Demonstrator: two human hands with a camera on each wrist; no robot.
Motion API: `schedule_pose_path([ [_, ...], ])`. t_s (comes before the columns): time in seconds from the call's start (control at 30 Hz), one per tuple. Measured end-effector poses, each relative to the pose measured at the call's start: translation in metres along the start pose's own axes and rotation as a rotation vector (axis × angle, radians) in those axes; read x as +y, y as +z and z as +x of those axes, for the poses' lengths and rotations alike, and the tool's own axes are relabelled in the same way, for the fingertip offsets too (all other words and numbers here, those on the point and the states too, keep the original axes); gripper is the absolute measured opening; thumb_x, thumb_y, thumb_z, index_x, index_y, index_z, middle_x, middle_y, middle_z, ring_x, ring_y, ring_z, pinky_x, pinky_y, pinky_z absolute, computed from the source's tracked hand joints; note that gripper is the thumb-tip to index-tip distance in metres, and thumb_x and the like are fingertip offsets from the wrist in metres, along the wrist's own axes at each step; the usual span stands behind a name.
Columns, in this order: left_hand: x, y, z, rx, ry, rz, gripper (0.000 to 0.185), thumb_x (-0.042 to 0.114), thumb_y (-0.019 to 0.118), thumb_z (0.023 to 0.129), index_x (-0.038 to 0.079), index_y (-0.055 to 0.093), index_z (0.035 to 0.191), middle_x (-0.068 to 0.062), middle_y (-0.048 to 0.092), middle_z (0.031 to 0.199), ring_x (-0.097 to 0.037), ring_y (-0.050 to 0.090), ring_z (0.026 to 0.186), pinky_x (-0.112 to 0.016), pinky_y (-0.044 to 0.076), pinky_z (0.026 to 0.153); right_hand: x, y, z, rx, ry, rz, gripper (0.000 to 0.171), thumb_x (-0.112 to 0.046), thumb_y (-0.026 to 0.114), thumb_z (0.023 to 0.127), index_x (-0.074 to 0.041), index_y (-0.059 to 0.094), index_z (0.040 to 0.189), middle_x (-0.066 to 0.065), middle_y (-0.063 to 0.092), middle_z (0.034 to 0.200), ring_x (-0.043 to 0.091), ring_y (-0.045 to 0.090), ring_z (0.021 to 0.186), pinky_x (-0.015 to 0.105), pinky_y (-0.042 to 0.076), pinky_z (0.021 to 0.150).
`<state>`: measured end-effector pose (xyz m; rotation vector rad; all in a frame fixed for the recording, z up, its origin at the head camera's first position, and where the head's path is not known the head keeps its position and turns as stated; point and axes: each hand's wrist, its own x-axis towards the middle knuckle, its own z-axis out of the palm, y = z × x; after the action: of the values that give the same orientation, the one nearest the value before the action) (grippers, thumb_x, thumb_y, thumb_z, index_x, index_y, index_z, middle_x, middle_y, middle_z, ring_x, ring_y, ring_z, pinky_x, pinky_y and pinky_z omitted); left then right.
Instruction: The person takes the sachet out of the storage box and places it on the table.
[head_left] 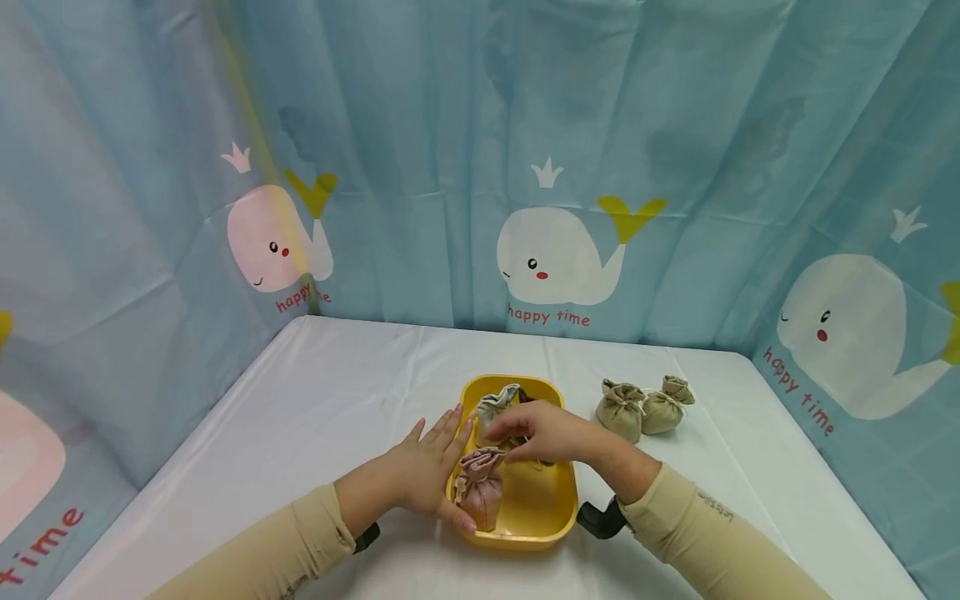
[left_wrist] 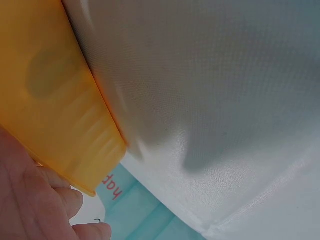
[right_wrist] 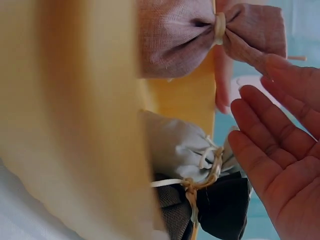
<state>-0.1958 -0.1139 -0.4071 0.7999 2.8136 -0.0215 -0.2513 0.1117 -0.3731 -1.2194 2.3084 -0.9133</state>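
Note:
A yellow plastic tray [head_left: 536, 521] stands on the white table. My left hand [head_left: 423, 468], fingers spread, rests along the tray's left rim. Inside the tray at the front left, a pink cloth pouch [head_left: 482, 498] stands upright with its neck tied. My right hand [head_left: 551, 429] is over the tray; its thumb and fingertips are at the pouch's gathered top, apparently touching it without a grip. Behind are a light grey pouch [right_wrist: 177, 142] and a dark pouch [right_wrist: 222, 205], partly hidden by that hand in the head view. The left wrist view shows mostly the tray's outer wall [left_wrist: 65, 100].
Two khaki tied pouches, one [head_left: 621, 412] beside the other [head_left: 663, 411], stand on the table [head_left: 360, 392] right of the tray. A blue curtain [head_left: 420, 167] with whale prints hangs behind and at both sides.

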Motion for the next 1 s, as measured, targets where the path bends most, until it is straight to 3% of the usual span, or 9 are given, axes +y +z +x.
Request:
schedule_pose_path([
  [0.13, -0.0002, 0.0012, -0.0006, -0.009, -0.003, -0.002, 0.132, 0.093, 0.037, 0.052, 0.01, 0.0, 0.148, -0.014, -0.012, 0.152, -0.027, -0.004, 0.139, -0.055, 0.01, 0.107, -0.0009, 0.0035, 0.0014, 0.0, 0.015, -0.021, 0.027, -0.011, 0.07, 0.08, -0.013, 0.067, 0.107, -0.008, 0.064, 0.1, 0.013, 0.06, 0.094, 0.031, 0.049, 0.084],
  [0.3, 0.0007, 0.0002, -0.0008, -0.005, -0.002, 0.0, 0.132, 0.093, 0.036, 0.052, 0.01, 0.001, 0.148, -0.014, -0.012, 0.152, -0.026, -0.005, 0.139, -0.054, 0.01, 0.107, -0.0028, 0.0035, 0.0023, 0.02, 0.046, -0.064, 0.022, -0.014, 0.07, 0.081, -0.02, 0.069, 0.102, -0.016, 0.063, 0.092, 0.005, 0.058, 0.085, 0.02, 0.048, 0.077],
  [0.57, 0.0005, -0.0002, -0.0005, -0.009, -0.009, -0.001, 0.132, 0.093, 0.037, 0.052, 0.01, 0.001, 0.148, -0.014, -0.012, 0.152, -0.026, -0.004, 0.139, -0.054, 0.01, 0.107, -0.0061, 0.0045, 0.0018, 0.056, 0.068, -0.045, 0.006, -0.014, 0.069, 0.082, -0.019, 0.068, 0.085, -0.011, 0.062, 0.072, 0.004, 0.052, 0.058, 0.02, 0.048, 0.054],
  [0.8, 0.0007, -0.0004, -0.0013, -0.009, -0.005, -0.001, 0.132, 0.093, 0.037, 0.052, 0.009, 0.001, 0.148, -0.014, -0.012, 0.152, -0.026, -0.005, 0.139, -0.054, 0.01, 0.107, -0.0072, 0.0049, 0.0028, 0.037, 0.037, -0.045, 0.009, -0.012, 0.071, 0.08, -0.018, 0.069, 0.086, -0.012, 0.063, 0.077, 0.002, 0.058, 0.07, 0.018, 0.049, 0.065],
  [1.0, 0.0008, -0.0007, -0.0017, -0.003, -0.003, 0.001, 0.132, 0.092, 0.037, 0.052, 0.009, 0.002, 0.148, -0.015, -0.011, 0.152, -0.027, -0.005, 0.139, -0.054, 0.01, 0.107, -0.0101, 0.0038, 0.0045, 0.016, 0.001, -0.056, 0.007, -0.014, 0.07, 0.08, -0.018, 0.07, 0.086, -0.013, 0.063, 0.077, 0.0, 0.059, 0.07, 0.018, 0.05, 0.066],
])
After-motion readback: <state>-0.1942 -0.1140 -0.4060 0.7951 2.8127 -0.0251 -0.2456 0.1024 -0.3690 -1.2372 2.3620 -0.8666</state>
